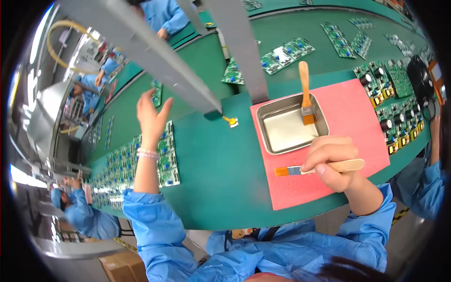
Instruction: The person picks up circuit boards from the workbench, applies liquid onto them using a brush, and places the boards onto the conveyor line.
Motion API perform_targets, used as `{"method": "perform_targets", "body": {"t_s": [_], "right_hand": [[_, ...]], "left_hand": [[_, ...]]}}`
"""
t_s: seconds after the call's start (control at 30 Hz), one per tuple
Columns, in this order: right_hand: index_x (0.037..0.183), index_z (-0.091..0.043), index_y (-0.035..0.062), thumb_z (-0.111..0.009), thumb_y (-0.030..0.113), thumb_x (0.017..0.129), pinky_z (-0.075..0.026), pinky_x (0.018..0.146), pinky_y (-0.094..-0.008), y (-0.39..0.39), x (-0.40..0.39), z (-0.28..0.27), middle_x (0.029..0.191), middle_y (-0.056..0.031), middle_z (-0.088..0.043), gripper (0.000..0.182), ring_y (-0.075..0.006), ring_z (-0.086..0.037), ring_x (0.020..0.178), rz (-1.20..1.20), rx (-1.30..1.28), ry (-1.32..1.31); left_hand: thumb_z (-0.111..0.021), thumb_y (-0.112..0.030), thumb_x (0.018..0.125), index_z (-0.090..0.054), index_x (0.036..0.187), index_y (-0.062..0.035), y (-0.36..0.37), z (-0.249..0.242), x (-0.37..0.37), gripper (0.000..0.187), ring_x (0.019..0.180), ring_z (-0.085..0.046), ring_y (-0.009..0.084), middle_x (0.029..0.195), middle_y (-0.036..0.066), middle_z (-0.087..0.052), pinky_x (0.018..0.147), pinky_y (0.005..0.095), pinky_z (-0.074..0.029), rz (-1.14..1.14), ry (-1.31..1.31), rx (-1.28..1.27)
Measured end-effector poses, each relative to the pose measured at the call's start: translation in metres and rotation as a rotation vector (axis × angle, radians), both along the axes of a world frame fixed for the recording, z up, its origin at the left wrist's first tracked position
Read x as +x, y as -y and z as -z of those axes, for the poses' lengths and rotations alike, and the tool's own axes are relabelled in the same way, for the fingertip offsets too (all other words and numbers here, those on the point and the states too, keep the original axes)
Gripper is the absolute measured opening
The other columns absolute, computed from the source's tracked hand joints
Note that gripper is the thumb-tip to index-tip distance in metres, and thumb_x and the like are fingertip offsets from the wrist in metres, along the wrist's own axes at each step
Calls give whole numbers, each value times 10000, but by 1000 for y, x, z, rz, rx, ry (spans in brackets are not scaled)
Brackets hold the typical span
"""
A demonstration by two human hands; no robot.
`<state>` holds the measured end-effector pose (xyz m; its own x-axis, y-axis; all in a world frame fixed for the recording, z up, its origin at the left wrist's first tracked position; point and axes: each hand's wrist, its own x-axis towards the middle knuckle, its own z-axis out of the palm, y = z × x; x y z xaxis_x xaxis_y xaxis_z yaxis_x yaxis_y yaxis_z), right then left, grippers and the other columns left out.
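Note:
My right hand (336, 162) is closed around the wooden handle of a flat paintbrush (346, 165), held level over a pink mat (286, 197) with its orange bristles pointing left. Just behind that hand sits a rectangular metal tray (270, 151) on the mat. A second brush (305, 87) leans in the tray, bristles down and handle up. My left hand (152, 115) is raised with its fingers apart and nothing in it. Close to its fingertips lies a small green circuit board (156, 93). Below the left hand are rows of circuit boards (167, 157), partly covered by my forearm.
Grey metal posts (242, 47) rise from the bench between my hands. Populated boards with black coils (399, 117) line the right side. More circuit boards (286, 55) lie on the green belt behind. A yellow-tipped piece (232, 121) rests mid-bench. Co-workers in blue sit around.

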<state>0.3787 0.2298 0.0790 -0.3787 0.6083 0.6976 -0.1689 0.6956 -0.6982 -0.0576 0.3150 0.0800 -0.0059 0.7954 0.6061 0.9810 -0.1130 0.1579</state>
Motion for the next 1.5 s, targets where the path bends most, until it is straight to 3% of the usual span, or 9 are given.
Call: {"method": "perform_targets", "body": {"t_s": [0.17, 0.27, 0.37, 0.43, 0.7, 0.8, 0.87, 1.37, 1.5], "right_hand": [[761, -687, -17, -554, 133, 817, -489, 513, -279, -6, 13, -5, 674, -101, -656, 208, -165, -613, 564, 108, -113, -90], [761, -684, -23, -559, 133, 827, -489, 512, -271, -10, 16, -5, 678, -110, -656, 210, -161, -613, 565, 106, -197, -104], [768, -682, -28, -556, 107, 821, -490, 510, -269, -14, 16, 0, 684, -118, -656, 193, -157, -610, 561, 78, -226, -114], [779, -680, -34, -549, 89, 819, -493, 511, -261, -15, 16, 1, 689, -126, -656, 184, -150, -606, 559, 62, -209, -89], [772, -663, -46, -515, 81, 830, -477, 491, -248, -16, 13, 5, 692, -120, -622, 204, -123, -572, 541, 112, -250, -100], [764, -655, -48, -511, 94, 835, -465, 483, -239, -16, 10, 7, 707, -113, -617, 214, -117, -562, 554, 144, -340, -106], [767, -654, -47, -511, 99, 836, -464, 488, -237, -16, 9, 10, 712, -109, -616, 215, -118, -563, 560, 124, -352, -115], [801, -634, -7, -522, 154, 876, -446, 506, -213, -21, 6, 17, 730, -68, -618, 210, -95, -559, 594, 44, -481, -47], [849, -626, -7, -526, 153, 888, -441, 525, -218, -26, 5, 24, 720, -62, -611, 193, -97, -556, 605, 1, -601, -27]], "left_hand": [[-590, -215, 892, -607, 1148, -1, -132, 71, 17, 335, 1163, -526, 341, 1186, 205, -596, 1005, 423, -388, 426, -129, -296], [-748, -382, 768, -503, 1377, -84, -186, 92, 53, 720, 1330, -421, 308, 1300, 141, -564, 1078, 411, -355, 88, 613, -596], [-775, -437, 728, -498, 1381, -95, -210, 123, 51, 787, 1380, -368, 314, 1357, 158, -528, 1111, 423, -313, 423, 471, -656], [-799, -438, 701, -492, 1380, -73, -204, 136, 44, 829, 1371, -376, 328, 1377, 194, -504, 1111, 444, -308, 335, -195, -473], [-777, -355, 746, -594, 1217, -42, -130, 60, 44, 594, 1168, -563, 348, 1213, 172, -602, 1011, 442, -416, 158, 528, -503], [-727, -302, 820, -605, 1134, -19, -120, 50, -26, 440, 957, -653, 283, 1082, 128, -643, 856, 407, -514, 439, -448, 33], [-652, -252, 899, -610, 1111, -34, -90, 28, -46, 307, 850, -663, 189, 993, 70, -648, 729, 350, -552, 344, 1018, -307], [-647, -216, 863, -659, 1078, -23, 156, -140, -46, 289, 874, -638, 136, 943, 27, -690, 809, 288, -494, 214, 1212, -212], [-667, -187, 817, -686, 1045, 15, 106, -101, -25, 305, 871, -644, 162, 933, 61, -701, 819, 298, -501, 494, 1036, -995]]}}
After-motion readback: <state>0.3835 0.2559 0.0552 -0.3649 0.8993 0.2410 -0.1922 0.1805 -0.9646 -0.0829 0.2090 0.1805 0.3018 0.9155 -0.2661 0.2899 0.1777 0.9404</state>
